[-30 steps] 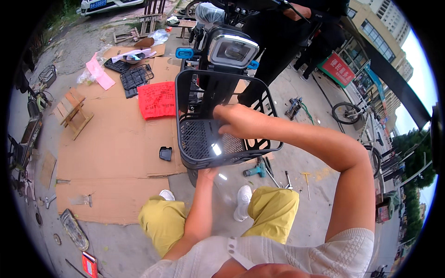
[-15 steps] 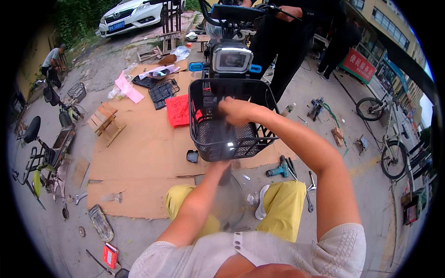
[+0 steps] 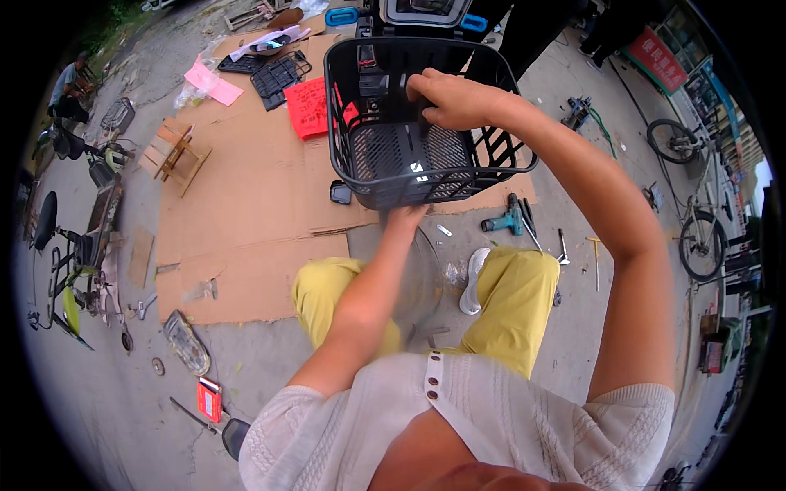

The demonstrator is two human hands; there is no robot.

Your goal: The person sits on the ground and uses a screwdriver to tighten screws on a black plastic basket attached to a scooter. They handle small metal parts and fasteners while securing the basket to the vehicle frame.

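A black basket (image 3: 372, 186) with slatted sides and a perforated floor is at the upper middle, in front of a headlight unit (image 3: 427, 10). My right hand (image 3: 458, 98) is over the basket's inside, fingers curled closed. Whatever they hold, if anything, I cannot make out. From below, my left hand (image 3: 407, 215) reaches up under the front of the basket, and its fingers are hidden behind it. A small bright patch shows on the basket's floor. Behind the basket's back wall, dark mounting parts show through the gap.
Cardboard (image 3: 237, 221) covers the ground at left, with a red cloth (image 3: 307, 108) and a small wooden stool (image 3: 174, 151). By my right knee lie a teal power drill (image 3: 506, 217) and several hand tools. A person in dark trousers (image 3: 536, 49) stands behind the basket.
My view has tipped downward, so the basket and ground sit higher in the picture. The basket looks larger. My right hand has come up from deeper inside it; my left stays underneath.
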